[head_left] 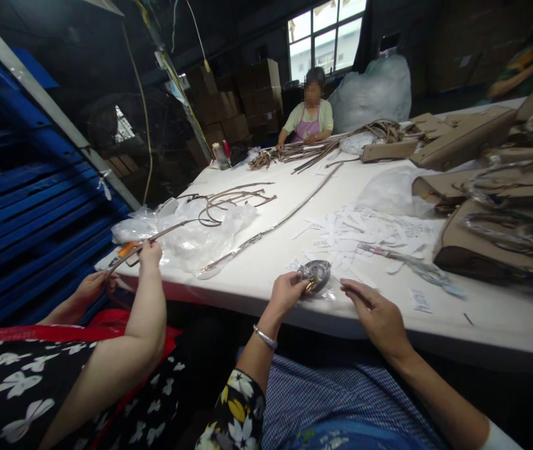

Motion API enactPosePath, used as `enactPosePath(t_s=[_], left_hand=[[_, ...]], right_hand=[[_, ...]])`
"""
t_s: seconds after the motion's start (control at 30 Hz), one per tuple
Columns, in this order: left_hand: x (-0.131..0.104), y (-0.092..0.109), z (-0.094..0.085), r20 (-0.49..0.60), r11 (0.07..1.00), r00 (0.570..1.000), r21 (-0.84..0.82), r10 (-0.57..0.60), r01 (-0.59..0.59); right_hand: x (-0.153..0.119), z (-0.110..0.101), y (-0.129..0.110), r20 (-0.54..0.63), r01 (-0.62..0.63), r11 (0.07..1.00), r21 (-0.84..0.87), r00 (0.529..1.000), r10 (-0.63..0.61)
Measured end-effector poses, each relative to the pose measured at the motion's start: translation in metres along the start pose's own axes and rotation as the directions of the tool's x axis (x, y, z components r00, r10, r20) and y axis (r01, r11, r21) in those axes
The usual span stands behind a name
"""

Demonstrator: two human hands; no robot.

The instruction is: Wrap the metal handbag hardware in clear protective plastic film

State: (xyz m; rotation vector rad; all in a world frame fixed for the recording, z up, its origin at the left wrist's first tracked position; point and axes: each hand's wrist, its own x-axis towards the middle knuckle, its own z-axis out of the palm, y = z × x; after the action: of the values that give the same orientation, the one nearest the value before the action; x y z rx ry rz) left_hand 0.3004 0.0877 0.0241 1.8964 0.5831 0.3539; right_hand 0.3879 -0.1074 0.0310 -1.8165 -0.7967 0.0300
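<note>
My left hand, with a silver bangle at its wrist, is closed on a coiled dark strap with gold-coloured metal parts, wrapped in clear plastic, at the front edge of the white table. Just right of the coil is my right hand, apart from it. Its thumb and fingers are curled near each other, and whether anything thin lies between the fingertips is too small to tell. White paper tags are spread behind the coil. Back and left of it lies a long strap in clear plastic.
At the left, a person's hands hold a brown strap beside plastic bags and loose straps. Another person sits across the table near a strap pile. Beige handbags crowd the right side. A bundle lies beside the tags.
</note>
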Motion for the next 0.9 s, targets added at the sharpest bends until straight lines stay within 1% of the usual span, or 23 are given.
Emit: enactPosePath(t_s=[0.03,0.07,0.1,0.17,0.27,0.37,0.43,0.47,0.53,0.63,0.67,0.73,0.8,0.9], left_hand=[[0.000,0.000,0.002,-0.012,0.999,1.000,0.034,0.011,-0.010],[-0.001,0.001,0.005,-0.023,0.997,0.999,0.068,0.023,-0.022],[-0.002,0.003,0.009,-0.034,0.994,0.999,0.104,0.037,-0.034],[-0.004,0.008,0.017,-0.055,0.982,0.996,0.178,0.069,-0.058],[-0.007,0.014,0.030,-0.072,0.959,0.991,0.271,0.111,-0.088],[-0.008,0.017,0.041,-0.020,0.893,0.984,0.424,0.178,-0.153],[-0.007,0.014,0.043,0.029,0.823,0.974,0.529,0.224,-0.206],[-0.007,0.012,0.043,0.046,0.801,0.969,0.553,0.243,-0.227],[-0.008,0.007,0.040,0.061,0.814,0.955,0.510,0.290,-0.279],[-0.013,0.000,0.034,0.049,0.857,0.924,0.360,0.378,-0.370],[-0.015,-0.001,0.032,0.043,0.857,0.917,0.341,0.396,-0.386],[-0.018,-0.001,0.031,0.045,0.832,0.916,0.403,0.399,-0.382],[-0.018,0.003,0.031,0.071,0.764,0.923,0.539,0.378,-0.355],[-0.017,0.012,0.032,0.130,0.612,0.921,0.712,0.367,-0.345]], right_hand=[[0.001,-0.001,0.000,-0.013,0.086,0.996,-0.039,0.996,-0.086],[0.003,-0.001,0.001,0.005,0.161,0.985,-0.061,0.987,-0.161],[0.006,-0.001,0.003,0.049,0.224,0.972,-0.067,0.974,-0.222],[0.015,0.003,0.010,0.169,0.329,0.943,-0.050,0.933,-0.317],[0.033,0.015,0.028,0.329,0.421,0.907,-0.015,0.858,-0.393],[0.049,0.026,0.049,0.430,0.455,0.890,-0.035,0.811,-0.397],[0.056,0.029,0.060,0.466,0.451,0.891,-0.059,0.801,-0.375],[0.059,0.029,0.063,0.475,0.439,0.896,-0.065,0.803,-0.359],[0.063,0.026,0.067,0.489,0.402,0.914,-0.058,0.809,-0.325],[0.071,0.020,0.067,0.514,0.353,0.936,0.001,0.802,-0.303],[0.074,0.019,0.066,0.525,0.350,0.936,0.021,0.793,-0.309],[0.082,0.017,0.065,0.552,0.372,0.927,0.045,0.765,-0.333],[0.088,0.016,0.065,0.575,0.397,0.916,0.051,0.739,-0.352],[0.087,0.011,0.063,0.582,0.460,0.887,0.031,0.714,-0.390]])
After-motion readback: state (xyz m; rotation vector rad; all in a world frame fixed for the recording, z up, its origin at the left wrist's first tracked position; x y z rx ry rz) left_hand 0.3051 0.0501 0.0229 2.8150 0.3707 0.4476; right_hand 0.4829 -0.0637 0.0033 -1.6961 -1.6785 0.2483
